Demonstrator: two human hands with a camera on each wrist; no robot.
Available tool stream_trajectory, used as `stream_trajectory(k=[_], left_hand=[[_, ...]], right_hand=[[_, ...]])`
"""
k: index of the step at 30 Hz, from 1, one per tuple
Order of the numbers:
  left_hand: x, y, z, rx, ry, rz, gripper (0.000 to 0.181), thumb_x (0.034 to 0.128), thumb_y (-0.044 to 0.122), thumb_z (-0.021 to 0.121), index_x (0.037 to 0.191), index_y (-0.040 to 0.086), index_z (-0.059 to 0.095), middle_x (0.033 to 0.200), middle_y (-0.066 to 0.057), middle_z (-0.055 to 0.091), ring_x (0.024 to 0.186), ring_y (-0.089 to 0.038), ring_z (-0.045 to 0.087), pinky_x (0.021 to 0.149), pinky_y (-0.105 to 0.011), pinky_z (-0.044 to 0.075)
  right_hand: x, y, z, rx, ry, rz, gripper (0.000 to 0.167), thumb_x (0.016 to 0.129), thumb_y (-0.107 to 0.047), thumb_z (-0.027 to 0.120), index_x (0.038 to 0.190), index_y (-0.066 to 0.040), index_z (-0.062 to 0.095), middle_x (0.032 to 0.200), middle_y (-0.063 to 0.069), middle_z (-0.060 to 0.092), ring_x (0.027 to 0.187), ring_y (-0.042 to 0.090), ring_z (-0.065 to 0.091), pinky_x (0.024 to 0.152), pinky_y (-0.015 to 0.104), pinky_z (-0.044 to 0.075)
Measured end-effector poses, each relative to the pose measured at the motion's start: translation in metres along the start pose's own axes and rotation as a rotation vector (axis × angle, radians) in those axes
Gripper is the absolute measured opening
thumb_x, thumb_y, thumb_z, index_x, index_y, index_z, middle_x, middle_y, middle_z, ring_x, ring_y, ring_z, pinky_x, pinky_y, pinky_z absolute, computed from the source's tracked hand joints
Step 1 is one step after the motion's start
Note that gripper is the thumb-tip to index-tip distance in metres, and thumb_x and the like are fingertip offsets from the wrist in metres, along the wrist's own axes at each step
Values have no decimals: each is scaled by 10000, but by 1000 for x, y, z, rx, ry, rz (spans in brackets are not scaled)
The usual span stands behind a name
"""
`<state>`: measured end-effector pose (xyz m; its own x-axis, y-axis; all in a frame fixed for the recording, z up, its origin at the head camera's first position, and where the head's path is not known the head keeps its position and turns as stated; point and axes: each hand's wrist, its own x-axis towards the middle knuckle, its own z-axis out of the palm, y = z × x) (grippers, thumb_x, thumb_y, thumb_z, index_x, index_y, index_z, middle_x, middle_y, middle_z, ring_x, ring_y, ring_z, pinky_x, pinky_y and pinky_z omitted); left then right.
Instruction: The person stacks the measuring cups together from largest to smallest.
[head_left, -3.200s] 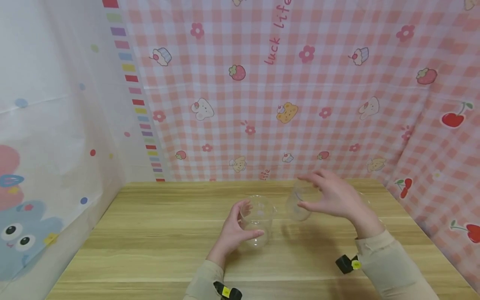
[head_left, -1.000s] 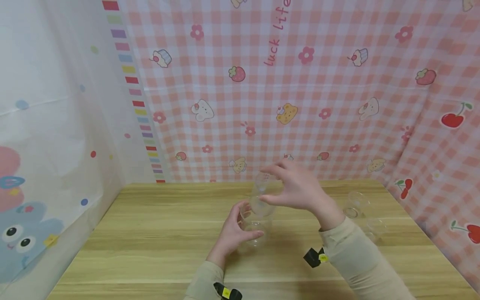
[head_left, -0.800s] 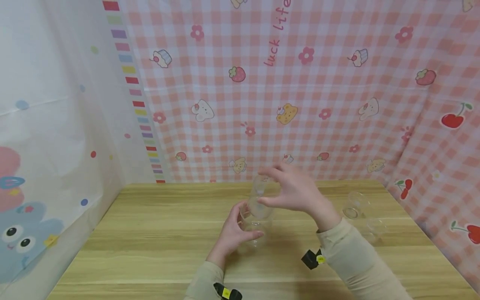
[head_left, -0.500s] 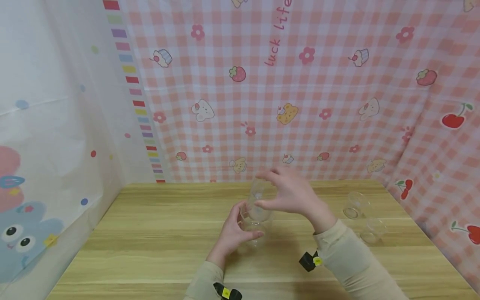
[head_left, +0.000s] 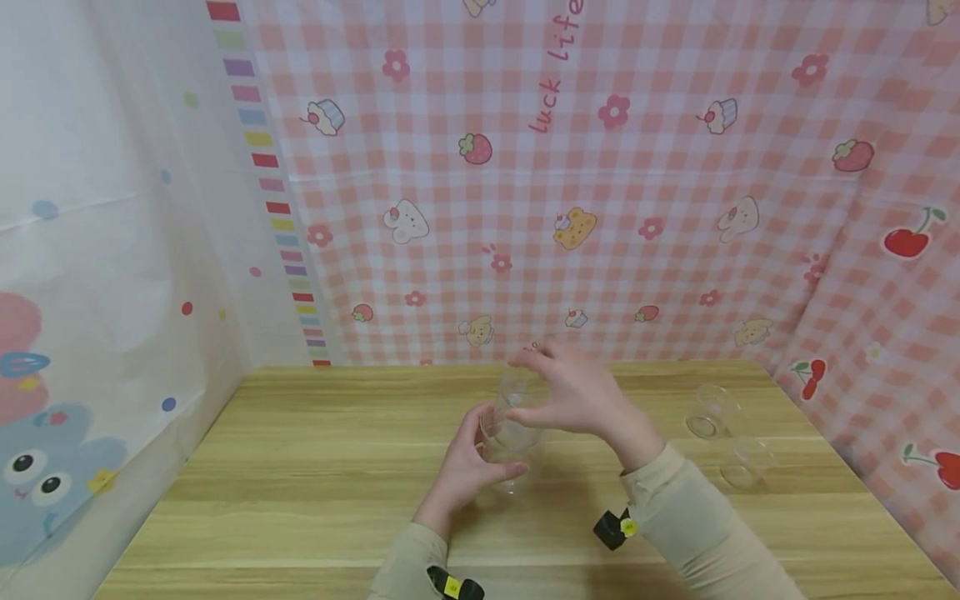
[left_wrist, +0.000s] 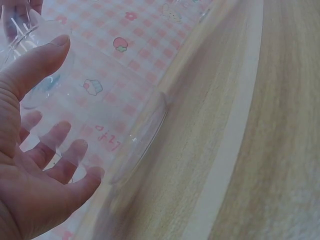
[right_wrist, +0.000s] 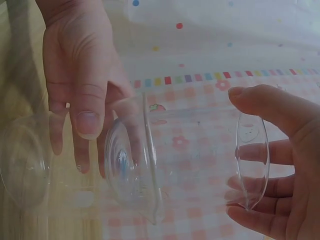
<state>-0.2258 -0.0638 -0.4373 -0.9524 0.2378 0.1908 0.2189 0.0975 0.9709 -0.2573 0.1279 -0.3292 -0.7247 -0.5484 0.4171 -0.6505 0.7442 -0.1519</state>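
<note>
My left hand [head_left: 471, 465] grips a large clear beaker [head_left: 516, 457] that stands upright on the table, thumb on the near side and fingers behind. Above it, my right hand [head_left: 581, 393] holds a smaller clear beaker [right_wrist: 200, 145] near its rim, between thumb and fingers. In the right wrist view the smaller beaker's base lies inside the large beaker's rim. Its upper part still stands out above that rim. The left wrist view shows the left thumb and fingers [left_wrist: 67, 150] around the large beaker's clear wall. Both beakers hold nothing visible.
Two more clear beakers stand at the right of the wooden table [head_left: 337, 467]: one farther back [head_left: 711, 413], the other beaker [head_left: 746, 463] nearer. A pink checked cloth [head_left: 525, 183] hangs along the table's back edge.
My right hand has carried the smaller beaker left, over the large beaker, then down so its base has entered the large one. The left hand and large beaker have stayed in place.
</note>
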Motion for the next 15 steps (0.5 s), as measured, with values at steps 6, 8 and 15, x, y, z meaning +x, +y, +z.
stream_trajectory(k=[6, 8, 15], left_hand=[[-1, 3, 0, 2, 9, -13, 830, 749, 28, 849, 1434, 6, 380, 1432, -205, 445, 1278, -435, 452, 1043, -561, 406], [-1, 3, 0, 3, 6, -13, 831, 751, 32, 847, 1436, 6, 377, 1437, -205, 440, 1280, -438, 449, 1038, -564, 410], [-1, 2, 0, 17, 5, -21, 834, 759, 32, 840, 1447, 15, 370, 1447, -200, 433, 1275, -434, 452, 1026, -557, 425]], right_hand=[[0, 0, 6, -2, -9, -16, 656, 722, -534, 808, 1245, -163, 668, 1111, 87, 630, 914, 226, 600, 688, 386, 535], [-1, 0, 8, -3, -13, -16, 656, 725, -534, 807, 1243, -155, 670, 1133, 95, 634, 944, 238, 610, 714, 403, 543], [-1, -2, 15, 22, -29, 4, 647, 732, -515, 816, 1241, -142, 672, 1228, 131, 623, 1075, 299, 610, 809, 476, 550]])
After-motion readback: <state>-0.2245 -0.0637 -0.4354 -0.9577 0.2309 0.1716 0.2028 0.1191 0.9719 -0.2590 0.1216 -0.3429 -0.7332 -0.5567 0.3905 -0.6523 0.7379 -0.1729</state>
